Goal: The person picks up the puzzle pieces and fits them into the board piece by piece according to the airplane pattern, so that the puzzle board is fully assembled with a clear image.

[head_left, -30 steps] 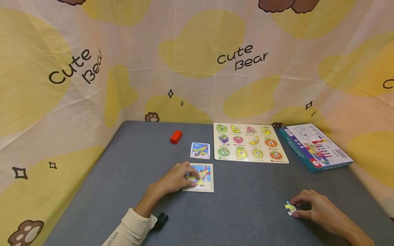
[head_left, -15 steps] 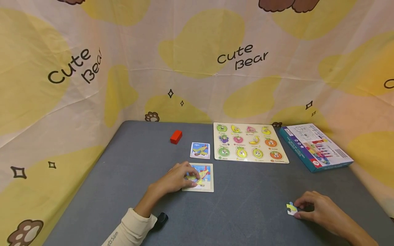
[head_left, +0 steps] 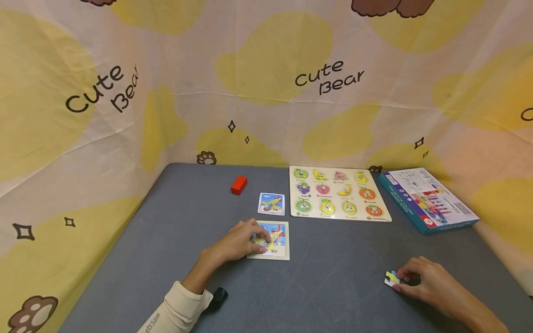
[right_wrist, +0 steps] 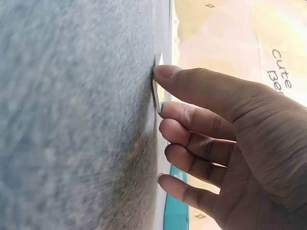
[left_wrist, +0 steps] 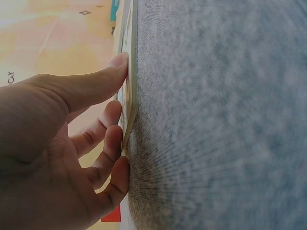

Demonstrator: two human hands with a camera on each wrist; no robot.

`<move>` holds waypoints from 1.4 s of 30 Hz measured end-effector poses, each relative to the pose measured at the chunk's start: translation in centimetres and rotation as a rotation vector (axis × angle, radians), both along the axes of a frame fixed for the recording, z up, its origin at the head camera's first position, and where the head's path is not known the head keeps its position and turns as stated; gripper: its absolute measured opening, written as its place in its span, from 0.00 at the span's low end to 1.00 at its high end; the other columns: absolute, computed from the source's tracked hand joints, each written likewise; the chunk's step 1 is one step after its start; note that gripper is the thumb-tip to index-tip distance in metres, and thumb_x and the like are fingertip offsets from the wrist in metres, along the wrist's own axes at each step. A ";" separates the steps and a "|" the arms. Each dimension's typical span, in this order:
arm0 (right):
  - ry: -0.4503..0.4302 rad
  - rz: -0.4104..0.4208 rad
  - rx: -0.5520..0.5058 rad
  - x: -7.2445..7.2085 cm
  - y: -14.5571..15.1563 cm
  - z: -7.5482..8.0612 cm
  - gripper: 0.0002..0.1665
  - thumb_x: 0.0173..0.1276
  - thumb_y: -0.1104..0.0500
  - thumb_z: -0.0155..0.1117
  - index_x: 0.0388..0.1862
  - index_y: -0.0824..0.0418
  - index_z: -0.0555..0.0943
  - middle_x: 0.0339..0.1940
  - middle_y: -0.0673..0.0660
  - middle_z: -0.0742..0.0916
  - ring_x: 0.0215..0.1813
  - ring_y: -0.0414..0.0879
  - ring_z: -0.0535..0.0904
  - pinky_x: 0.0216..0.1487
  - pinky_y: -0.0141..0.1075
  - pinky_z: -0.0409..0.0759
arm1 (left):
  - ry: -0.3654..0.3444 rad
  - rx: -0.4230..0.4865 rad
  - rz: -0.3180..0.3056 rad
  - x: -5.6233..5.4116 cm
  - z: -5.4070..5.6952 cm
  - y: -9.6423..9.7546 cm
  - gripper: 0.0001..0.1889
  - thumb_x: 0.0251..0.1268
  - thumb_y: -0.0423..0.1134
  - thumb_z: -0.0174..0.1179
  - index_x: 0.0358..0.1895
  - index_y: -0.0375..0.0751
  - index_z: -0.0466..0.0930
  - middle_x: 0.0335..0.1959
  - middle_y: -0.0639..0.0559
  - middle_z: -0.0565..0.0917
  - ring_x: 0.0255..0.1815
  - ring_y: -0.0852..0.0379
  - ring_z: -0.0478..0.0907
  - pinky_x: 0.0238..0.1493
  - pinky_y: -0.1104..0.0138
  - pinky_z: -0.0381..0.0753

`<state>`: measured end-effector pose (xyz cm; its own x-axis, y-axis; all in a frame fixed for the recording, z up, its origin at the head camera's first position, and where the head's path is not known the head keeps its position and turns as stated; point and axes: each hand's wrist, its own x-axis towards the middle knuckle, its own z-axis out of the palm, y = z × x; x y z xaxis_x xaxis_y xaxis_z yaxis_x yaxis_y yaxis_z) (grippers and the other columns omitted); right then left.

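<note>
In the head view my left hand (head_left: 239, 241) rests on a small wooden jigsaw board (head_left: 285, 254) with an airplane picture, covering its left part. Seen from the left wrist, thumb and loosely bent fingers (left_wrist: 112, 141) touch the thin board (left_wrist: 134, 76) from above. To the right, my right hand (head_left: 430, 282) pinches a small yellow, white and blue puzzle piece (head_left: 390, 278) between thumb and fingertips. That piece (right_wrist: 156, 91) is seen edge-on at the table surface in the right wrist view. A picture card (head_left: 271, 204) of the airplane lies just behind the board.
A red block (head_left: 239, 185) lies at the back left. A fruit puzzle board (head_left: 340, 193) and a teal-sided box (head_left: 429, 200) stand at the back right. Beside my left sleeve is a black object (head_left: 218, 299). Printed cloth (head_left: 258, 69) surrounds the grey table (head_left: 325, 291).
The puzzle piece at my right fingertips has turned and shifted slightly, right and then back left, with the hand. My left hand has stayed still on the jigsaw board.
</note>
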<state>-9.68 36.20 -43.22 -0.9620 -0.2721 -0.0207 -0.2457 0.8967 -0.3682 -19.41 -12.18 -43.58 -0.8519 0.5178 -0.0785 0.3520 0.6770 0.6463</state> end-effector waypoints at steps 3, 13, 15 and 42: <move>0.033 0.007 0.007 -0.1 -0.7 0.2 0.11 0.59 0.47 0.84 0.34 0.45 0.87 0.32 0.38 0.79 0.36 0.28 0.69 0.37 0.32 0.75 | -0.001 -0.001 0.002 0.0 0.0 0.0 0.09 0.66 0.39 0.74 0.47 0.55 0.91 0.47 0.54 0.78 0.49 0.52 0.69 0.48 0.55 0.67; 0.090 0.098 0.033 -1.8 -4.3 1.0 0.13 0.59 0.41 0.82 0.35 0.41 0.86 0.35 0.36 0.77 0.40 0.30 0.70 0.42 0.35 0.78 | 0.005 -0.002 -0.002 -0.1 -0.1 0.0 0.09 0.66 0.39 0.74 0.47 0.55 0.90 0.47 0.54 0.78 0.50 0.52 0.69 0.49 0.55 0.67; 0.075 0.112 0.040 -2.3 -5.1 1.1 0.13 0.60 0.40 0.81 0.36 0.41 0.86 0.35 0.36 0.77 0.41 0.30 0.70 0.43 0.35 0.78 | 0.004 -0.003 -0.001 -0.1 -0.1 0.0 0.09 0.66 0.38 0.74 0.47 0.55 0.90 0.47 0.54 0.78 0.50 0.52 0.69 0.49 0.55 0.67; 0.111 0.327 0.000 -7.9 -15.8 0.5 0.12 0.63 0.46 0.81 0.40 0.49 0.89 0.39 0.39 0.81 0.42 0.35 0.73 0.45 0.36 0.78 | 0.031 0.007 -0.017 0.1 0.0 -0.1 0.10 0.65 0.37 0.74 0.47 0.53 0.90 0.47 0.53 0.79 0.47 0.52 0.69 0.48 0.57 0.67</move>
